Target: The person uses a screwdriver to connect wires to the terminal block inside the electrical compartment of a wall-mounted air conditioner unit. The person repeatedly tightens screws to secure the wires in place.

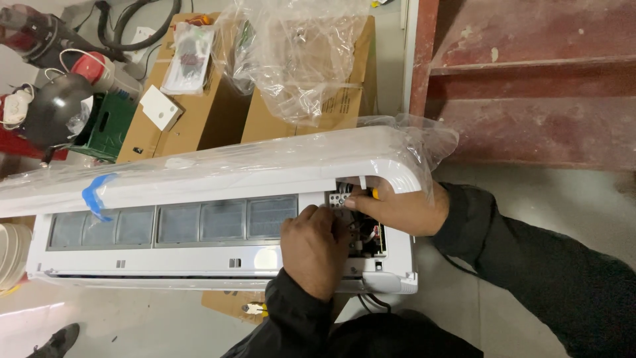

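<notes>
Grey concrete floor (pixel 503 199) carries a white air conditioner unit (pixel 218 225), its lid raised under clear plastic wrap (pixel 298 53). At the unit's 3 o'clock end, the left hand (pixel 311 248) has its fingers curled together into the wiring compartment (pixel 354 229). The right hand (pixel 397 209) pinches a yellow-handled screwdriver (pixel 375 193) just beside the terminal block (pixel 339 197). Cardboard boxes (pixel 199 113) lie at 12 o'clock.
</notes>
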